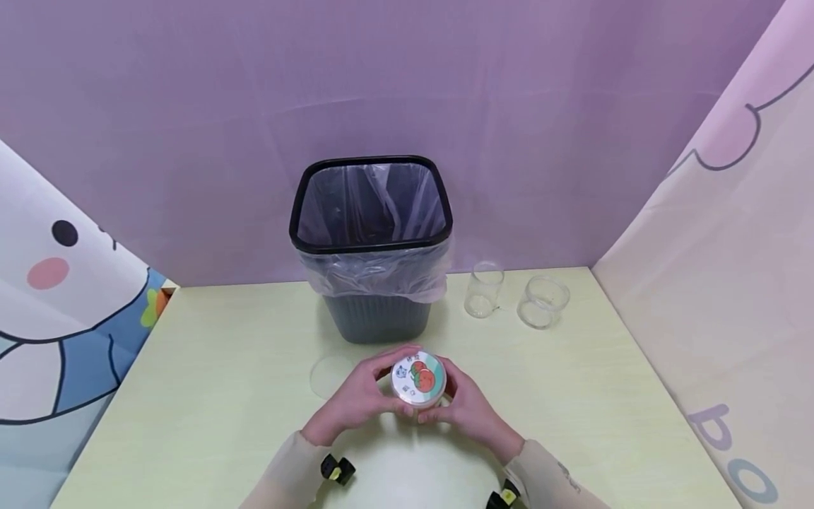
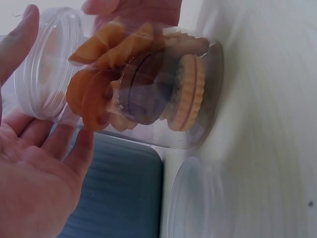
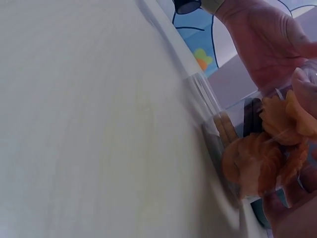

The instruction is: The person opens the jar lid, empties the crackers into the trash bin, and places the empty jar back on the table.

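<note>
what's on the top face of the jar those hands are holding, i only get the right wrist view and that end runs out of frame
Observer: The head view shows it: the lid of the jar is printed with a red fruit drawing on white and green.
Operator: ok and what's standing on the far side of the jar from the person
Observer: In the head view, a grey-blue bin with a black rim stands there, lined with a see-through bag.
</note>
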The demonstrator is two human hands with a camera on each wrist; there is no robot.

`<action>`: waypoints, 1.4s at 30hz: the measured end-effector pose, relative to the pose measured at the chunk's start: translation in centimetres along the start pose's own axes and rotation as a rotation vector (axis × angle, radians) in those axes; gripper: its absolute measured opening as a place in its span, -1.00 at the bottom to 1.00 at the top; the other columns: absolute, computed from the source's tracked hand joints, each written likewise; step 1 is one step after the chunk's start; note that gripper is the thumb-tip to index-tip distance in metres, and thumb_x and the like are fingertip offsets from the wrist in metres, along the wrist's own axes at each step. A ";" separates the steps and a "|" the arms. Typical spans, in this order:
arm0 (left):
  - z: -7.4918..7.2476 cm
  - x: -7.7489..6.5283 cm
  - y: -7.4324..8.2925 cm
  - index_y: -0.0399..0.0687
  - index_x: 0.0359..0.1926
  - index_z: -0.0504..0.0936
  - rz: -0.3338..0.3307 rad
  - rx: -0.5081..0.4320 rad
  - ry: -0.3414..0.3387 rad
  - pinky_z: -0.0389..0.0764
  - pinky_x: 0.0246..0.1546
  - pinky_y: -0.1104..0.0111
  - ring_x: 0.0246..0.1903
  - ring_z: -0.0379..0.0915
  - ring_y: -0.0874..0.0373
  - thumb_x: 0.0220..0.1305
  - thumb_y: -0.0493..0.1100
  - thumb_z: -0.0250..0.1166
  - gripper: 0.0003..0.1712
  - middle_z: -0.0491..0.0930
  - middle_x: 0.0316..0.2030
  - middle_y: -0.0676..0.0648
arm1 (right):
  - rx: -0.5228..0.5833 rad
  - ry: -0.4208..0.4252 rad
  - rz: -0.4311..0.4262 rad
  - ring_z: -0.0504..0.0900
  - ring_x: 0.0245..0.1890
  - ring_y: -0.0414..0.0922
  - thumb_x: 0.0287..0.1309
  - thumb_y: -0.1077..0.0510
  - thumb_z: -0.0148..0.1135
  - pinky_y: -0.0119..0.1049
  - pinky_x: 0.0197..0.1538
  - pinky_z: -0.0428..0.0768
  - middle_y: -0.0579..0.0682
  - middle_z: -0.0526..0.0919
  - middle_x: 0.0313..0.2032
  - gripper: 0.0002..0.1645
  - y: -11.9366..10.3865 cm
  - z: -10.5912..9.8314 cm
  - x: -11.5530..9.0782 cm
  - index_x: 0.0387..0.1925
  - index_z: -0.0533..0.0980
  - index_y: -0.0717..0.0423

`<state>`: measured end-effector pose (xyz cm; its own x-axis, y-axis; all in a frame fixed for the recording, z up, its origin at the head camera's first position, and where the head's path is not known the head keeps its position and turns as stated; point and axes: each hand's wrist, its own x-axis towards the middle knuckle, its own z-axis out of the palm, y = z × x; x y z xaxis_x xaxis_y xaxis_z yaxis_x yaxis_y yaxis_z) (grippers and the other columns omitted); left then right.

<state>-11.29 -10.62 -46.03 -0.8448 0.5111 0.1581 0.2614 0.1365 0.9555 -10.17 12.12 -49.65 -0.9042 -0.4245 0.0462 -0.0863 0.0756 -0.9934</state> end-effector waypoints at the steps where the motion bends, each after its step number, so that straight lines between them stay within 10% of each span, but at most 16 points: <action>1: 0.1 0.0 0.0 -0.01 0.37 0.46 0.002 0.001 0.006 0.23 0.36 0.09 0.41 0.17 0.08 -0.20 -0.23 0.66 0.01 0.42 0.34 0.10 | -0.005 0.008 -0.002 0.45 0.27 -0.03 -0.27 0.27 0.66 -0.31 0.31 0.36 -0.02 0.50 0.24 0.12 0.0 0.0 0.0 0.39 0.30 0.09; 15: 1.3 -1.1 0.2 0.00 0.42 0.40 -0.033 -0.020 0.134 0.19 0.37 0.10 0.40 0.17 0.12 -0.19 -0.23 0.65 0.07 0.34 0.40 -0.02 | -0.019 0.097 0.018 0.40 0.31 0.00 -0.25 0.30 0.64 -0.13 0.38 0.28 0.01 0.47 0.27 0.09 -0.2 1.1 -0.4 0.37 0.29 0.11; 30: 5.1 -1.8 0.5 -0.04 0.43 0.37 -0.031 -0.031 0.447 0.15 0.39 0.04 0.37 0.21 0.09 -0.14 -0.32 0.63 0.05 0.31 0.40 -0.04 | -0.041 0.178 -0.026 0.35 0.35 0.05 -0.16 0.35 0.59 0.07 0.37 0.26 0.02 0.46 0.27 -0.07 0.2 1.9 -0.3 0.28 0.34 0.10; 42: 3.5 -1.7 0.4 0.06 0.46 0.28 0.012 0.012 0.331 0.20 0.31 -0.10 0.30 0.29 0.02 -0.14 -0.24 0.65 0.12 0.35 0.35 0.04 | -0.081 0.194 -0.019 0.38 0.32 -0.02 -0.19 0.26 0.64 0.12 0.36 0.26 -0.08 0.49 0.24 -0.06 0.2 2.0 -0.2 0.26 0.35 0.01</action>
<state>-8.13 -8.47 -46.79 -0.9471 0.2094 0.2434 0.2759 0.1434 0.9504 -9.16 10.39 -50.03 -0.9650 -0.2453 0.0923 -0.1307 0.1450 -0.9808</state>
